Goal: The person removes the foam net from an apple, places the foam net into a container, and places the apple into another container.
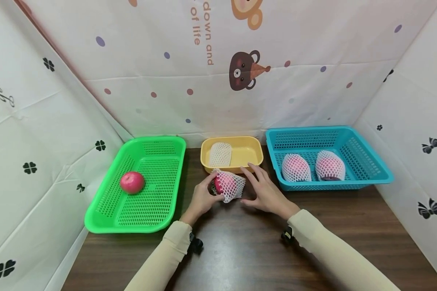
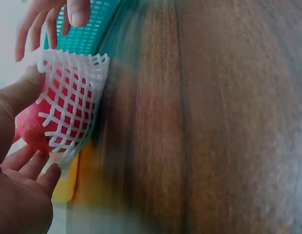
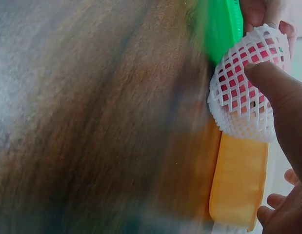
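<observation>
In the head view a red apple (image 1: 224, 184), partly inside a white foam net sleeve (image 1: 237, 186), is over the table in front of the yellow tray. My left hand (image 1: 204, 198) grips it from the left, thumb below and fingers above. In the left wrist view the bare end of the apple (image 2: 33, 127) shows out of the sleeve (image 2: 72, 97). To its right, my right hand (image 1: 267, 192) has its fingers spread and holds nothing. The right thumb (image 3: 272, 80) overlaps the netted apple in the right wrist view; whether they touch I cannot tell.
A green basket (image 1: 178, 194) on the left holds one bare red apple (image 1: 132, 182). Behind my hands, the yellow tray (image 1: 249, 155) contains flat foam netting (image 1: 220, 154). Two netted apples (image 1: 296, 167) lie in the blue basket (image 1: 371, 173) at right. Cloth walls enclose the wooden table (image 1: 240, 250).
</observation>
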Motion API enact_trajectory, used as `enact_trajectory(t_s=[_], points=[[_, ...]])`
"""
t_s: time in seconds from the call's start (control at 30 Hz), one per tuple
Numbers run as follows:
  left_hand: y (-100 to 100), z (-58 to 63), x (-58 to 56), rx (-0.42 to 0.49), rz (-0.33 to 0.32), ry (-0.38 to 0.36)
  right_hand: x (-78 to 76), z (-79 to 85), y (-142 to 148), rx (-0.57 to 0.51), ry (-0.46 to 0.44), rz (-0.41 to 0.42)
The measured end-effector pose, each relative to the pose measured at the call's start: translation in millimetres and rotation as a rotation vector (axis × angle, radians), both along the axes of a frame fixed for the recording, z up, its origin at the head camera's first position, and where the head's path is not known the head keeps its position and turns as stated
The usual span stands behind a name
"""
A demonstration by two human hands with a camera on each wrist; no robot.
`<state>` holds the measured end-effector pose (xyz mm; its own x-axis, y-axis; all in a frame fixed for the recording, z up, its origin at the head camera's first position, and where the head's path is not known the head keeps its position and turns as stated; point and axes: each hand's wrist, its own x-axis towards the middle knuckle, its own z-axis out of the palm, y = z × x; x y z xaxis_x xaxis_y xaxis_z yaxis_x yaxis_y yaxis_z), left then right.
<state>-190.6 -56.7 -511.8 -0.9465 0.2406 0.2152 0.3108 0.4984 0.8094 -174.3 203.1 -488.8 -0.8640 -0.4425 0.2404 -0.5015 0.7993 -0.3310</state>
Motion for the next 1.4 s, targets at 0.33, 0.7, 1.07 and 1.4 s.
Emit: enact_trajectory(t_s=[0.33,0.7,1.07,1.4], points=[[6,-1.4,-0.9,-0.053,-0.057,0.035,3.2,-3.2,8,0.009,-0.05,-0.041],[14,-2.6,-3.1,-0.066,-0.032,0.019,8.4,-5.6,16,-0.008,-0.115,-0.082],[21,-2.8,-7.1,-0.04,0.01,-0.007,8.6,-5.6,22,-0.017,-0.1,-0.067],[20,-6.1,-6.6,-0.041,0.012,-0.007,8.8,-7.0,20,-0.02,-0.067,-0.032]])
